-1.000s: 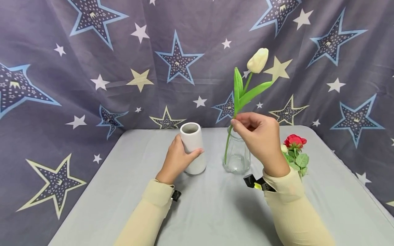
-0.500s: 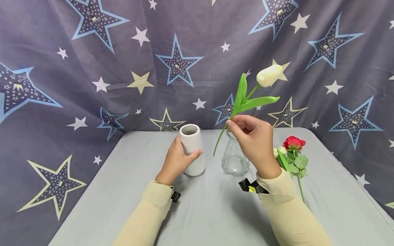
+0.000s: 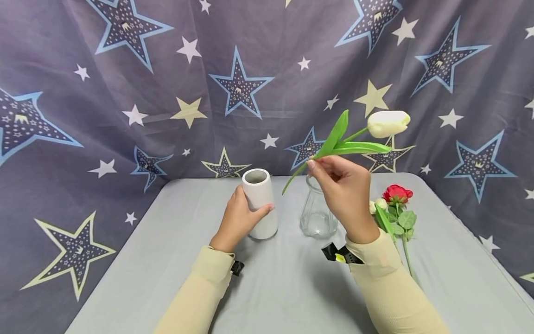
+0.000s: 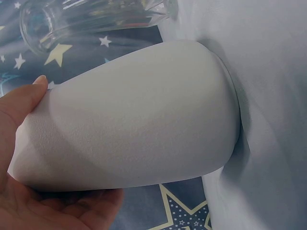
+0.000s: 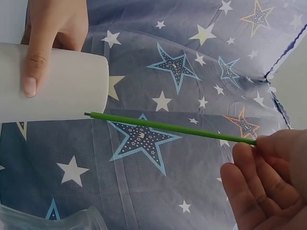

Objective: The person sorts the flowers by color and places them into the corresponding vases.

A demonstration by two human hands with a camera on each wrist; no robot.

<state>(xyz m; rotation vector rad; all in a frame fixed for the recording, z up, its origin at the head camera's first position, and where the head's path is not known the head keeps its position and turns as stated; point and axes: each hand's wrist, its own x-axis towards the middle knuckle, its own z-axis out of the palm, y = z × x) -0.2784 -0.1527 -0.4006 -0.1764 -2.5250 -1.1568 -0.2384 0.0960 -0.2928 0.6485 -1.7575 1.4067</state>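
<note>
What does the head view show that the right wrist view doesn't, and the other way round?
Only the head view: the white tulip bloom, its long green leaves, the red rose off to the right, and the open mouth of the matte white cylindrical vase.

Only the right wrist view: the small dark tip of the slim green stem, clearly enough to make out.

Both: the left hand gripping that vase, the right hand pinching that stem, some of the clear glass vase, and the dark star-printed fabric backdrop.
</note>
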